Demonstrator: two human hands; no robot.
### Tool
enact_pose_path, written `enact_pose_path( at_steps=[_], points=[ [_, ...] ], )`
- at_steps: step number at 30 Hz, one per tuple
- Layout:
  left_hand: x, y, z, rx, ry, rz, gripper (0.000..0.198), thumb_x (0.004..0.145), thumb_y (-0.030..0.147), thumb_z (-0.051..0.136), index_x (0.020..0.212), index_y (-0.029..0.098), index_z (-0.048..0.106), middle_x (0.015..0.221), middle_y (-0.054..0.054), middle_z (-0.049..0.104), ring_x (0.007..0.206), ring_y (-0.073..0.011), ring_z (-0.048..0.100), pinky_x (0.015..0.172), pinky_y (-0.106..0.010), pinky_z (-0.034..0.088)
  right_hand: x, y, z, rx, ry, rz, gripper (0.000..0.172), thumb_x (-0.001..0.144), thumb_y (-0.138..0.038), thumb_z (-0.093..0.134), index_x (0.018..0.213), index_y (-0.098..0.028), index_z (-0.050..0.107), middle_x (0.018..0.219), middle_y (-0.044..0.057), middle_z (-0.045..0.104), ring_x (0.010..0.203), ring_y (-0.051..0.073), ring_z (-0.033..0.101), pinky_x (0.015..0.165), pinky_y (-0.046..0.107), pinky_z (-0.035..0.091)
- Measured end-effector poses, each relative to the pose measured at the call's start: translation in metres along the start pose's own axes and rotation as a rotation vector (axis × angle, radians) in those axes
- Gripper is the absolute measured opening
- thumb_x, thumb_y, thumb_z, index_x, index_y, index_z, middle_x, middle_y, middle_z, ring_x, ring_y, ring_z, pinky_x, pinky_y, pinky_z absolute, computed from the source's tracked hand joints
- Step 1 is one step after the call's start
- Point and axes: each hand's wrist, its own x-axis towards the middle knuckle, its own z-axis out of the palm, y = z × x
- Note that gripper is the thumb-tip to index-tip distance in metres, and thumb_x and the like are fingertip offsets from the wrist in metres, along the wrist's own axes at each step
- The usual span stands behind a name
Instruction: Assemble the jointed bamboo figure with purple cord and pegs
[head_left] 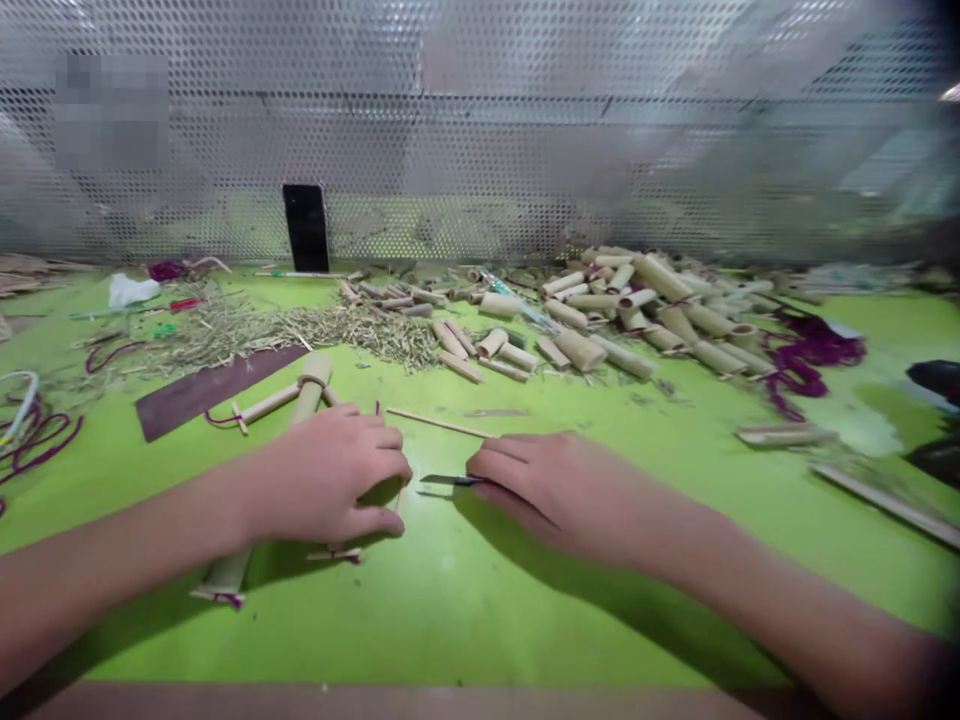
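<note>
Overall, a green table spreads under both arms, with a heap of cut bamboo tubes toward its far side. The left hand curls over a bamboo figure lying on the table, while the right hand is closed around a dark knife, blade toward the left hand. A short stick shows between left thumb and forefinger, though I cannot quite tell whether they grip it.

Knife right of bamboo figure, tubes behind, phone before mesh
</note>
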Motion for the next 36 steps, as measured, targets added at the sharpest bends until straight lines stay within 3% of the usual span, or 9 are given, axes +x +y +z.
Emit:
enact_pose_path(
  at_steps=[3, 10, 25, 31, 36],
  points=[
    [-0.003, 0.006, 0.006, 0.015, 0.03, -0.002, 0.025, 0.091, 0.043, 0.073, 0.097, 0.019, 0.073, 0.098, -0.003, 0.073, 0.094, -0.0229, 0.065, 0.095, -0.042, 0.042, -0.004, -0.006, 0.004, -0.032, 0.046, -0.082, 0.015, 0.099, -0.019, 0.058, 0.086, -0.019, 0.065, 0.077, 0.001, 0.067, 0.065, 0.016, 0.057, 0.06, 0.029, 0.032],
    [-0.018, 0.03, 0.023, 0.045, 0.145, -0.016, 0.028, 0.091, 0.047, 0.072, 0.088, 0.019, 0.07, 0.083, -0.001, 0.067, 0.079, -0.0221, 0.059, 0.077, -0.039, 0.036, -0.01, -0.026, 0.015, -0.056, 0.12, -0.257, 0.012, 0.093, -0.011, 0.061, 0.086, -0.021, 0.06, 0.075, -0.002, 0.063, 0.067, 0.018, 0.054, 0.058, 0.031, 0.031],
    [-0.02, 0.03, 0.028, -0.072, 0.185, -0.014, 0.031, 0.086, 0.049, 0.078, 0.086, 0.019, 0.071, 0.083, -0.001, 0.067, 0.08, -0.0225, 0.06, 0.081, -0.039, 0.038, -0.011, -0.031, 0.007, -0.026, 0.042, -0.244, 0.018, 0.098, -0.01, 0.051, 0.084, -0.02, 0.059, 0.076, 0.0, 0.061, 0.062, 0.017, 0.05, 0.057, 0.033, 0.033],
    [-0.025, 0.03, 0.018, -0.111, 0.107, -0.087, 0.057, 0.067, 0.06, 0.088, 0.104, 0.02, 0.074, 0.096, -0.003, 0.071, 0.089, -0.0257, 0.061, 0.081, -0.04, 0.041, -0.012, -0.032, 0.008, -0.02, 0.023, -0.236, 0.013, 0.098, -0.013, 0.055, 0.087, -0.02, 0.059, 0.079, 0.0, 0.061, 0.064, 0.017, 0.051, 0.057, 0.033, 0.034],
    [-0.025, 0.027, 0.022, -0.113, 0.125, -0.058, 0.033, 0.083, 0.052, 0.08, 0.096, 0.022, 0.076, 0.085, -0.001, 0.068, 0.082, -0.0229, 0.06, 0.078, -0.039, 0.041, -0.011, -0.032, 0.009, -0.036, 0.025, -0.245, 0.015, 0.099, -0.012, 0.053, 0.089, -0.019, 0.06, 0.08, 0.0, 0.062, 0.065, 0.017, 0.052, 0.059, 0.033, 0.035]
  ],
)
